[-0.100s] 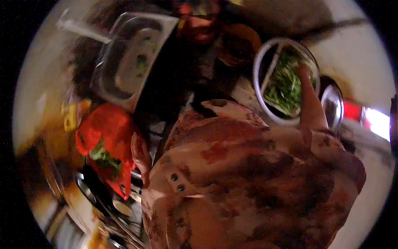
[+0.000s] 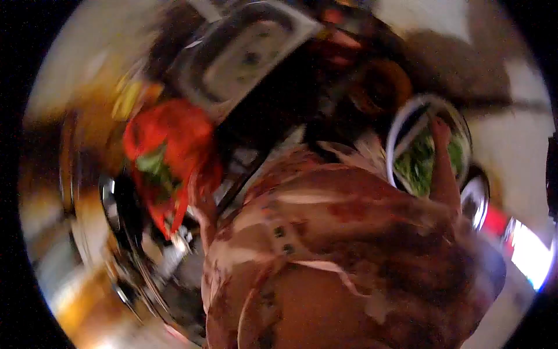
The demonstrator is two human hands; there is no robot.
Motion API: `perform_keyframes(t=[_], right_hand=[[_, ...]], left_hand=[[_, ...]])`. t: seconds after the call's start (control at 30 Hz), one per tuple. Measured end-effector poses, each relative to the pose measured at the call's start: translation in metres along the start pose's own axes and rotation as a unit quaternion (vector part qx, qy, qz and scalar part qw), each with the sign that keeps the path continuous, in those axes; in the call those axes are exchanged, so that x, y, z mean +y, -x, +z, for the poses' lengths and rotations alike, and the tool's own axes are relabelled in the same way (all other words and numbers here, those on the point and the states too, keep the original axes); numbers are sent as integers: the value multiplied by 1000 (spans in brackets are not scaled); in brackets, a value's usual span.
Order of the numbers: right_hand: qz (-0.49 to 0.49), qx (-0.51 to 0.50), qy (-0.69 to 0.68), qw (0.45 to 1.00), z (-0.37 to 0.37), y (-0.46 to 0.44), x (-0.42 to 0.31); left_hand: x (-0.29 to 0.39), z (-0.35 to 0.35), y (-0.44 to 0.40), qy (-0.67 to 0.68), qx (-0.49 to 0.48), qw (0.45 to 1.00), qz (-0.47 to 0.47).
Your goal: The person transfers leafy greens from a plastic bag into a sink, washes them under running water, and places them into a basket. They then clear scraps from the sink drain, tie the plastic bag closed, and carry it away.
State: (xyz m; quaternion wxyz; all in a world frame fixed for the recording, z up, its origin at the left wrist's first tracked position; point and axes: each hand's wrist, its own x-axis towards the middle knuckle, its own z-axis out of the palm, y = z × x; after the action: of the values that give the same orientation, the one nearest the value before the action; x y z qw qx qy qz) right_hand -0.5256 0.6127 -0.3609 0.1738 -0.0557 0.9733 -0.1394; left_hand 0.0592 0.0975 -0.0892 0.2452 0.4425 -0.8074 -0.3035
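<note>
Against the side of a red plastic bag lies my left hand, at the left. Green leaves show at the bag's opening. Motion smears the left fingers, so I cannot tell whether they grip the bag. My right hand reaches into a round white-rimmed bowl on the right, close to its far rim. Chopped greens fill much of the bowl, and a pale straight edge crosses it. The right fingertips are blurred and partly hidden.
Behind the bag stands a metal sink-like pan with green bits inside. A brown round pot sits beyond the bowl. Close to the bowl are a round metal lid and a bright screen-like patch. Dark utensils lie at left.
The whole view has swung, shifting the pan, bag and bowl rightward in the picture. My left hand now overlaps the bag's side. My right hand has moved towards the bowl's far rim.
</note>
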Motion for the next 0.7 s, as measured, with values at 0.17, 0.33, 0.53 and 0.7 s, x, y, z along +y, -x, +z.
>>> perform_keyframes(t=[0.17, 0.33, 0.53, 0.7], right_hand=[[-226, 4, -227, 947, -67, -35, -89], [-422, -156, -240, 860, -46, 112, -306], [-780, -278, -184, 530, -8, 313, -576], [-799, -260, 27, 542, 97, 423, -659]], left_hand=[[-57, 116, 38, -20, 263, 956, 127], [-32, 89, 68, -201, 237, 950, 24], [-19, 47, 67, -72, 116, 971, -194], [9, 58, 75, -92, 141, 962, -214]])
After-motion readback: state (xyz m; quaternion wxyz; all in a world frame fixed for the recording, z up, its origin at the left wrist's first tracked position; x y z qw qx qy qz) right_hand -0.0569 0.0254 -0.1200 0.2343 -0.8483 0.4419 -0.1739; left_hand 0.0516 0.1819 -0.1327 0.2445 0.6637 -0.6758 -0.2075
